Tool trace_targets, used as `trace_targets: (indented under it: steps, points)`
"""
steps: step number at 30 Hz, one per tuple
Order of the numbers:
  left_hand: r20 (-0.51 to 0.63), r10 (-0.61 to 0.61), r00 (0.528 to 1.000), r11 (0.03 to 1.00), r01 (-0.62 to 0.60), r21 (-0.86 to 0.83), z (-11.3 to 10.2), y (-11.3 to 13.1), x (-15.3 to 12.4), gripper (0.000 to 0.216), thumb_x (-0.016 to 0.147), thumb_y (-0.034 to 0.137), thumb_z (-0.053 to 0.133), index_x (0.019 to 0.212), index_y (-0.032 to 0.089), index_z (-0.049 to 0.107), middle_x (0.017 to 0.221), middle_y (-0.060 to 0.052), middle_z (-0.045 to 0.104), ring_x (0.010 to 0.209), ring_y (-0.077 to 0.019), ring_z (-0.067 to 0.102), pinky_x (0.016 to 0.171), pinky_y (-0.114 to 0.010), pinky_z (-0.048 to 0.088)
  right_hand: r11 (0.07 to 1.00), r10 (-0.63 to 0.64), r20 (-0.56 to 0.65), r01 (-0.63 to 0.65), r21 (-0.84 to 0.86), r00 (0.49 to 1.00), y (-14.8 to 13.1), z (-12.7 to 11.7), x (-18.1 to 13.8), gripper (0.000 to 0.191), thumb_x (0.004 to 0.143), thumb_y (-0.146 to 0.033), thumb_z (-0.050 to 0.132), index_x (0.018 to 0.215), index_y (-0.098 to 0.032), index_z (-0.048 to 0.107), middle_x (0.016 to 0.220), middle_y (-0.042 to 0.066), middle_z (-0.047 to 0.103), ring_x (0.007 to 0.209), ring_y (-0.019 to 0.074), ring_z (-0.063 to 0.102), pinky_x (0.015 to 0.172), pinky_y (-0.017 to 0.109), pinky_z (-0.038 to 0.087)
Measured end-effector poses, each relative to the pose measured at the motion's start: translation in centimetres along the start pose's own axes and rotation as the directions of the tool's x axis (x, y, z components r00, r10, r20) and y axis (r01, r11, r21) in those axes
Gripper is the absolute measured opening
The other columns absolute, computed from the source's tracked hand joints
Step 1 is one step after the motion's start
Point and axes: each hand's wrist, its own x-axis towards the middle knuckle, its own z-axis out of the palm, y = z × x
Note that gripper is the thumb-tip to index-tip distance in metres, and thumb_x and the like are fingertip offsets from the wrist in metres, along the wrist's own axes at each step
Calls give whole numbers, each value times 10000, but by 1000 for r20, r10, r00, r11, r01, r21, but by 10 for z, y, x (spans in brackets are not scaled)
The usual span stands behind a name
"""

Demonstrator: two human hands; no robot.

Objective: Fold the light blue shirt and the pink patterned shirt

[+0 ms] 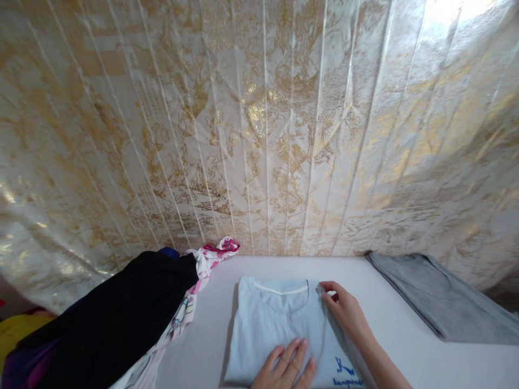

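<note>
A light blue T-shirt lies folded on the white table in front of me, its neckline at the far side and a dark blue print at the lower right. My left hand rests flat on the shirt's front, fingers spread. At the far right corner of the shirt, by the shoulder, my right hand pinches the fabric edge between thumb and fingers. The bottom of the shirt runs out of view.
A heap of clothes with a black garment on top covers the left side, a pink-and-white cloth at its far end. A folded grey garment lies at the right. Behind the white table hangs a gold-patterned curtain.
</note>
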Motion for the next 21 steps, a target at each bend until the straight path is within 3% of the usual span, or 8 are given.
trace_targets:
  steps: [2, 4, 5, 8, 10, 12, 16, 21]
  points:
    - [-12, -66, 998, 998, 66, -10, -7, -1, -5, 526, 975, 208, 435, 1469, 313, 289, 1486, -82, 390, 1353, -234, 400, 1008, -325, 440, 999, -48, -44, 46, -28, 998, -1, -1, -6, 337, 813, -384, 472, 1068, -217, 616, 1014, 65, 673, 794, 206, 636, 800, 351, 499]
    - [-82, -261, 962, 965, 260, -24, -23, -6, -14, 528, 936, 240, 481, 1445, 283, 344, 1488, -98, 404, 1340, -269, 418, 999, -364, 443, 988, -141, -95, 134, -77, 985, -6, 1, -20, 346, 816, -390, 494, 1099, -225, 606, 1102, 86, 642, 933, 240, 629, 876, 392, 492]
    - [-136, -389, 911, 921, 388, -35, -34, -10, -21, 514, 918, 258, 494, 1419, 252, 383, 1466, -114, 431, 1311, -284, 445, 987, -382, 446, 978, -192, -101, 183, -96, 976, -9, 3, -30, 348, 824, -384, 501, 1119, -231, 601, 1147, 93, 626, 1016, 256, 610, 919, 414, 480]
    - [-253, -688, 681, 715, 696, -71, -66, -21, -42, 322, 914, 271, 451, 1216, 208, 544, 1254, -118, 563, 1122, -272, 554, 889, -384, 472, 938, -331, 8, 330, -104, 944, -22, 10, -63, 359, 856, -340, 510, 1200, -264, 580, 1275, 91, 580, 1182, 270, 541, 993, 432, 451]
    - [-215, -769, 602, 626, 778, -60, -82, -26, -52, 213, 915, 313, 446, 1029, 208, 592, 1071, -95, 599, 989, -263, 576, 805, -374, 469, 913, -382, 130, 396, -103, 915, -28, 12, -80, 395, 848, -319, 537, 1242, -299, 569, 1329, 76, 559, 1211, 275, 527, 979, 421, 467]
    - [-132, -803, 581, 591, 805, -50, -93, -29, -55, 189, 915, 334, 439, 882, 217, 583, 948, -69, 596, 908, -251, 569, 773, -364, 442, 907, -379, 149, 398, -135, 913, -27, 9, -87, 398, 836, -337, 553, 1232, -311, 582, 1316, 77, 573, 1184, 290, 547, 940, 430, 489]
    - [6, -804, 595, 586, 794, -159, -103, -30, -47, 211, 913, 303, 392, 766, 228, 524, 855, -44, 594, 845, -223, 565, 753, -326, 399, 955, -250, -42, 239, -176, 967, -4, -4, -88, 369, 835, -465, 524, 1133, -263, 603, 1096, 101, 661, 980, 286, 633, 829, 426, 524]
    - [200, -821, 535, 402, 789, -464, -102, -36, -40, 200, 903, 383, 327, 793, 240, 414, 631, 38, 502, 603, -169, 520, 573, -253, 338, 998, 5, 57, -1, -63, 998, 16, -15, -96, 373, 832, -517, 504, 1128, -299, 566, 772, 6, 663, 671, 201, 633, 655, 302, 514]
